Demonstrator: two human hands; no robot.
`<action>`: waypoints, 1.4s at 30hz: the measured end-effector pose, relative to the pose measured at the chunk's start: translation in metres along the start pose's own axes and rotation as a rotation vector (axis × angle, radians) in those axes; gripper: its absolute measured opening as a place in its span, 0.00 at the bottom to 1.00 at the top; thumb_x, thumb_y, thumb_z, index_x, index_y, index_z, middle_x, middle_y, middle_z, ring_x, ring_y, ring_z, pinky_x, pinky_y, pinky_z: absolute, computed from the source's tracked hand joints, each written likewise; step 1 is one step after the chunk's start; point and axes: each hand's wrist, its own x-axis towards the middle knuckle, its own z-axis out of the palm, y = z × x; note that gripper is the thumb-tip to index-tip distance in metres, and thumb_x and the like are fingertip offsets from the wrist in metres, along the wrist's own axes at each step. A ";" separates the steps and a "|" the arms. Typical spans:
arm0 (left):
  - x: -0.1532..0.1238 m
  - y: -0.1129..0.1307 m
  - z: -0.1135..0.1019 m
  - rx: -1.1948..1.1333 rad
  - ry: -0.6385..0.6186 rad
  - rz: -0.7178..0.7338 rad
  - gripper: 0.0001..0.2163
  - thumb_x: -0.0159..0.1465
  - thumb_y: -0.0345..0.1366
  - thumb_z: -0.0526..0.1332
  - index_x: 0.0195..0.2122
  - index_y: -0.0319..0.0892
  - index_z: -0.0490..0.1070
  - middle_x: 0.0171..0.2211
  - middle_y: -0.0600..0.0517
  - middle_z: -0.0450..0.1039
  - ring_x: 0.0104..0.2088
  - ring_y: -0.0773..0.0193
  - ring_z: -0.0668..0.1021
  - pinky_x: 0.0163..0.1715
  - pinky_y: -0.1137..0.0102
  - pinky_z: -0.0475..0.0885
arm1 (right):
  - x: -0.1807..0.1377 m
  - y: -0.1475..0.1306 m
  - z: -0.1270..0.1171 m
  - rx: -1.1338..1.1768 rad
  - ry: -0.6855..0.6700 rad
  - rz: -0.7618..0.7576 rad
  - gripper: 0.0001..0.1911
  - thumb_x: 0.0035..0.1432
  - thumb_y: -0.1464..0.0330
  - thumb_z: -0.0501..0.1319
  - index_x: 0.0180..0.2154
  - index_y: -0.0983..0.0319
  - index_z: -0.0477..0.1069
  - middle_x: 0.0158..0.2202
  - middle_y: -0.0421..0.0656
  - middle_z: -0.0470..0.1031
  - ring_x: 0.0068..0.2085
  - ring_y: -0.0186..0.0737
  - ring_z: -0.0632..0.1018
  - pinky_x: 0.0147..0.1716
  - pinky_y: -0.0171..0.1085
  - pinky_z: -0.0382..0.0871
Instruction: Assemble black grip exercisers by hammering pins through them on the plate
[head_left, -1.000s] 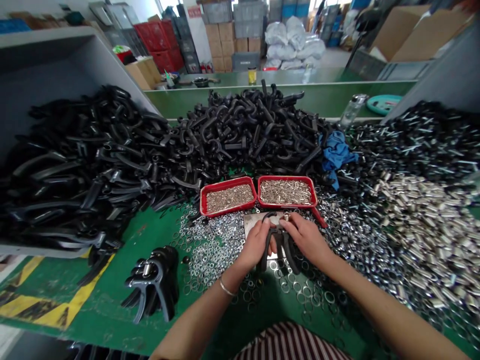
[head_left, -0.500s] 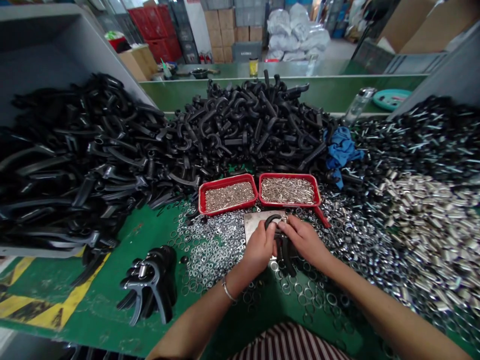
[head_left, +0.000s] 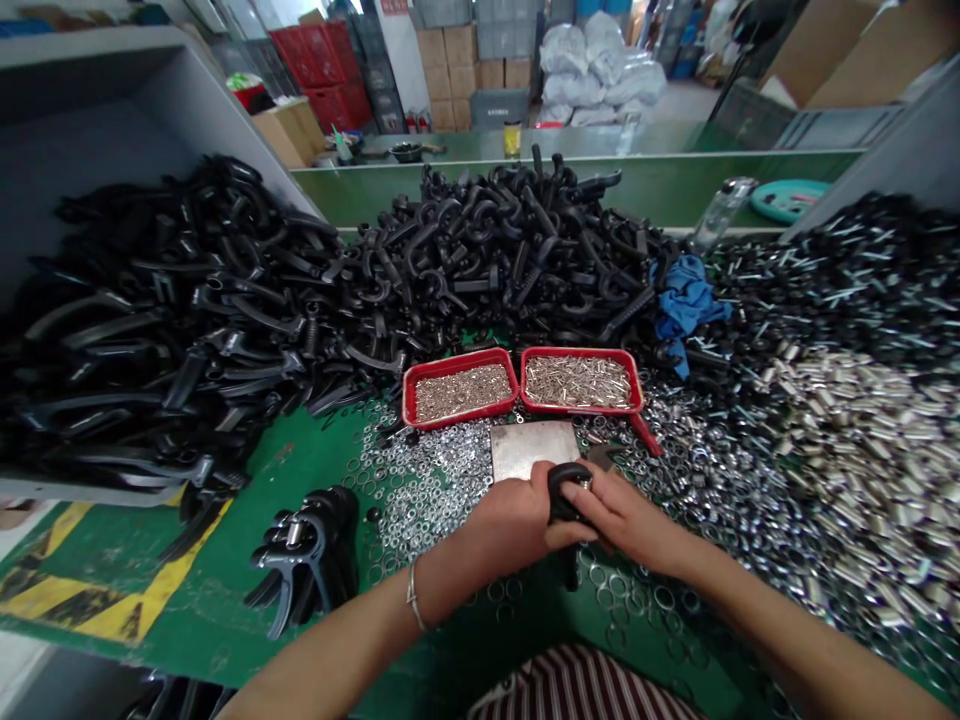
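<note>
My left hand (head_left: 508, 520) and my right hand (head_left: 621, 518) are both closed round one black plastic grip piece (head_left: 564, 484), held just above the green bench. A small metal part shows at its top, by my right fingers. Right behind the hands lies a bare metal plate (head_left: 532, 447). Past the plate stand two red trays, the left red tray (head_left: 459, 390) with fine metal bits and the right red tray (head_left: 582, 381) with small metal pins.
Big heaps of black plastic handles (head_left: 187, 310) and hooks (head_left: 510, 260) fill the left and back. Loose rings and washers (head_left: 427, 480) cover the green bench (head_left: 225, 590). Metal sleeves (head_left: 847, 430) pile at the right. Finished black grips (head_left: 307, 560) lie at the left front. A blue cloth (head_left: 686, 295) lies behind.
Both hands have drawn the black grip piece back towards me, off the metal plate, which now lies uncovered. The hands have closed tighter round the piece.
</note>
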 end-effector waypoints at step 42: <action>0.048 -0.033 -0.029 -0.678 0.312 -0.186 0.11 0.66 0.43 0.60 0.37 0.41 0.76 0.21 0.54 0.72 0.24 0.66 0.75 0.31 0.70 0.71 | 0.054 0.046 -0.015 0.085 0.248 0.034 0.11 0.61 0.60 0.61 0.34 0.61 0.74 0.33 0.43 0.79 0.33 0.40 0.76 0.34 0.39 0.69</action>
